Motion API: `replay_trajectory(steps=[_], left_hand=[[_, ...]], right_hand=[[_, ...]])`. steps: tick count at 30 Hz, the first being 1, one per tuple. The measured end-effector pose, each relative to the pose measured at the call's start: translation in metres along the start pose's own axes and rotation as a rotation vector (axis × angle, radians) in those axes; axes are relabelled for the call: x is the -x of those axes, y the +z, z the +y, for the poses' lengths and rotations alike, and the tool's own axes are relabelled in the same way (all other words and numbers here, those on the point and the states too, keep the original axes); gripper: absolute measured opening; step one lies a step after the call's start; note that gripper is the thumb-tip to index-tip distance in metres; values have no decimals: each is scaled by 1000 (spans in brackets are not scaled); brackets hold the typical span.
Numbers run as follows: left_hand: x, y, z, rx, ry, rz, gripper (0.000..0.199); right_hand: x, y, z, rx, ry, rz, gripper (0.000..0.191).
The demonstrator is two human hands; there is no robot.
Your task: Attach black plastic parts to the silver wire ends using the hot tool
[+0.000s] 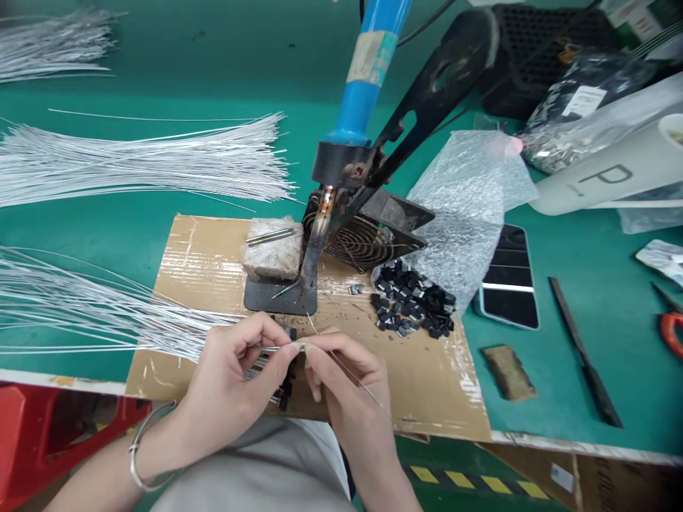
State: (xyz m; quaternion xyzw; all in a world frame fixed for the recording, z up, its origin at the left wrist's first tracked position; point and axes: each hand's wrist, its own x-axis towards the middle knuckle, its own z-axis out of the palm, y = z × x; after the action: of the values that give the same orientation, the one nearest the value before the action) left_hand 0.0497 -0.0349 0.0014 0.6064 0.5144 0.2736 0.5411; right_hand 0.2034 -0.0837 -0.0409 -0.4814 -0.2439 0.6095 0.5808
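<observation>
My left hand (240,377) is closed, its thumb and index finger pinching a thin white wire. My right hand (346,377) meets it fingertip to fingertip, also pinched, with a length of thin solder wire (314,324) running through its fingers. The small piece between the fingertips is mostly covered. Below the hands, several wires with black connectors (285,392) on their ends lie together, partly hidden. A soldering iron with a blue handle (365,78) is clamped above, its tip pointing down over a dark pad (259,297) just beyond my hands.
Loose wires (107,306) and a thick wire bundle (160,160) lie left. On the cardboard (197,245) are a wrapped block (273,259), a small fan (363,242) and a pile of black connectors (413,299). Rightward lie a phone (508,277), a file (584,348) and a brown sponge (509,372).
</observation>
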Motion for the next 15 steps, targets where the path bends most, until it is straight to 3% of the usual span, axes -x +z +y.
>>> replay_trajectory(steps=[15], left_hand=[[-3, -3, 2, 5, -13, -68, 20]], right_hand=[[-10, -4, -15, -117, 196, -73, 20]])
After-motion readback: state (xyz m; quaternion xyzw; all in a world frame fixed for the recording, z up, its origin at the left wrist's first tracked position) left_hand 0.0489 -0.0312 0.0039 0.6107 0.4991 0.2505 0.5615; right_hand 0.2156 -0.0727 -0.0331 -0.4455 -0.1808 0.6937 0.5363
